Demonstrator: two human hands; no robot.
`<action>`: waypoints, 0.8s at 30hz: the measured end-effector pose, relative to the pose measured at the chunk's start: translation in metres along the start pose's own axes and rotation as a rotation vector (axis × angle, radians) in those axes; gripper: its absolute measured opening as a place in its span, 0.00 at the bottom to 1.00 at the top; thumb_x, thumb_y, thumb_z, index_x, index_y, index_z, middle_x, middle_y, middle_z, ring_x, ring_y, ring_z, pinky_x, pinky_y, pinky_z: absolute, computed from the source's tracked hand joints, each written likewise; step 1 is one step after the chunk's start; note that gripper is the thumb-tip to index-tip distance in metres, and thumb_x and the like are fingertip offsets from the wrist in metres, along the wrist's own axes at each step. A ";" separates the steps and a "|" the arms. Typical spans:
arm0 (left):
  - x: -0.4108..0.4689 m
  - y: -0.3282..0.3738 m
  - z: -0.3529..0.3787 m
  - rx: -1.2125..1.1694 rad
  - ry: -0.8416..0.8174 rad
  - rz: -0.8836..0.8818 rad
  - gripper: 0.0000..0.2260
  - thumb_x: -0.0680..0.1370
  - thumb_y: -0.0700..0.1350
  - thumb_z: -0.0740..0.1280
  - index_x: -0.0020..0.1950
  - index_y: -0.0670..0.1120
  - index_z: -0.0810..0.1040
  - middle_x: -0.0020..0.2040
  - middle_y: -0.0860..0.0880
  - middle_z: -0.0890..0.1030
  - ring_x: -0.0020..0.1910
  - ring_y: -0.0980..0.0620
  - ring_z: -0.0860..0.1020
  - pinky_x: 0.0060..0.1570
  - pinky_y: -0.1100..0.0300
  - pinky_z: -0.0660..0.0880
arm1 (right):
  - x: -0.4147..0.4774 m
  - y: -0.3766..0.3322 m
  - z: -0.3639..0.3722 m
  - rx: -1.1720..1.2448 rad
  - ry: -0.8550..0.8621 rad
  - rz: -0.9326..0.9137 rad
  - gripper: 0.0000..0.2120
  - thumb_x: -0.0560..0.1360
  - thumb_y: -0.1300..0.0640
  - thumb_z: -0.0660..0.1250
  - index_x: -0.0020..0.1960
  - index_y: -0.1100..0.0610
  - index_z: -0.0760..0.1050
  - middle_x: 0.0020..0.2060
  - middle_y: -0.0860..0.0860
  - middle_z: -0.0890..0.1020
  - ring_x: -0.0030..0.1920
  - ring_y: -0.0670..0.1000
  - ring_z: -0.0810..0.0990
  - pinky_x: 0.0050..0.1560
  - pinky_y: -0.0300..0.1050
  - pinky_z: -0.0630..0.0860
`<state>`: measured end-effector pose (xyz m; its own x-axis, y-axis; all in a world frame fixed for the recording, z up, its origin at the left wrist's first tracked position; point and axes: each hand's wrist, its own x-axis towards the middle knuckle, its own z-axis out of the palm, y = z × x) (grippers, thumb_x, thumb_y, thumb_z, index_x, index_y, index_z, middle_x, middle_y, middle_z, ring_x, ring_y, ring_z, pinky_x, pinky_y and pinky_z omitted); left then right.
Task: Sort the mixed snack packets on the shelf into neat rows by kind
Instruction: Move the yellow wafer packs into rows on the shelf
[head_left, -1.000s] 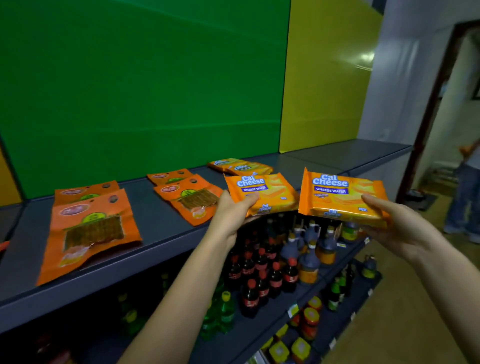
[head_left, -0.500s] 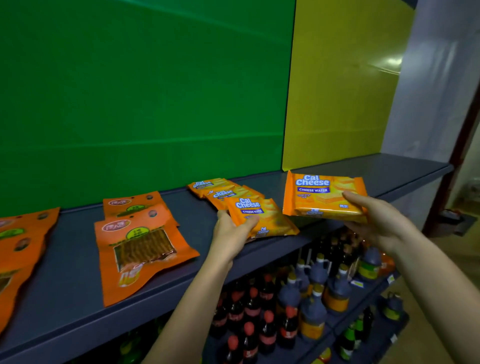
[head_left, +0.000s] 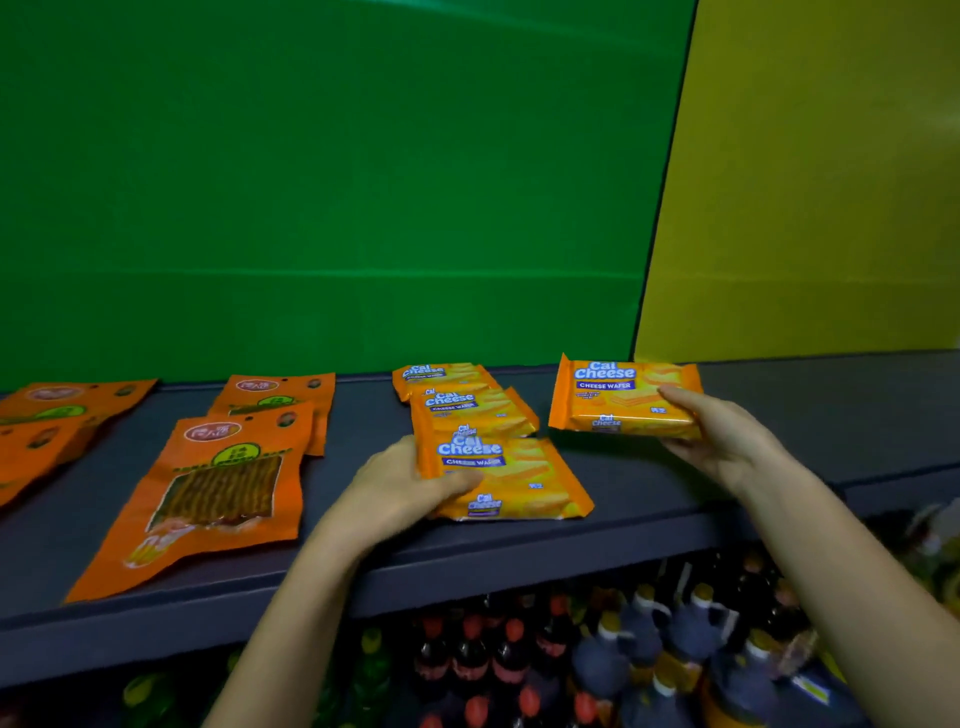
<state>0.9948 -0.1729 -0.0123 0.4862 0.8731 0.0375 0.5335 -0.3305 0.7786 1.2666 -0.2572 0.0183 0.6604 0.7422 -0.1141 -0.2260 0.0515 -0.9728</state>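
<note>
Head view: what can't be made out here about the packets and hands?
Orange pouches at far left: cut off by the frame edge, count unknown.
Rear Cal Cheese packets: overlapped by nearer ones, number unclear.
Front Cal Cheese packet: left end covered by the left hand.
Right-hand packet, gripped by the right hand: touching the shelf or lifted, cannot tell.
Bottles below: dark, blurred, labels unreadable.
</note>
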 end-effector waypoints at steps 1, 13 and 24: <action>0.000 0.002 -0.001 0.032 0.000 -0.025 0.16 0.66 0.61 0.71 0.47 0.56 0.71 0.56 0.53 0.80 0.55 0.52 0.78 0.57 0.57 0.73 | 0.009 -0.003 0.000 -0.006 -0.015 0.010 0.04 0.76 0.60 0.66 0.46 0.60 0.71 0.39 0.54 0.78 0.39 0.49 0.77 0.47 0.46 0.78; -0.001 0.032 0.004 0.694 0.538 -0.018 0.27 0.73 0.64 0.62 0.65 0.49 0.70 0.56 0.50 0.79 0.58 0.47 0.76 0.52 0.55 0.72 | 0.119 -0.002 0.011 -0.201 -0.114 -0.047 0.21 0.75 0.62 0.66 0.65 0.66 0.68 0.59 0.62 0.77 0.35 0.47 0.73 0.38 0.40 0.73; 0.031 0.034 0.002 0.744 0.675 0.078 0.19 0.75 0.58 0.63 0.60 0.49 0.74 0.53 0.51 0.79 0.54 0.49 0.77 0.48 0.56 0.74 | 0.185 0.014 0.034 -0.700 -0.052 -0.165 0.27 0.71 0.52 0.70 0.64 0.67 0.71 0.63 0.63 0.75 0.62 0.62 0.74 0.62 0.52 0.72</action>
<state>1.0292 -0.1575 0.0138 0.1674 0.7835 0.5985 0.9256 -0.3338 0.1782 1.3613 -0.0961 -0.0093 0.6077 0.7933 0.0381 0.3973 -0.2622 -0.8794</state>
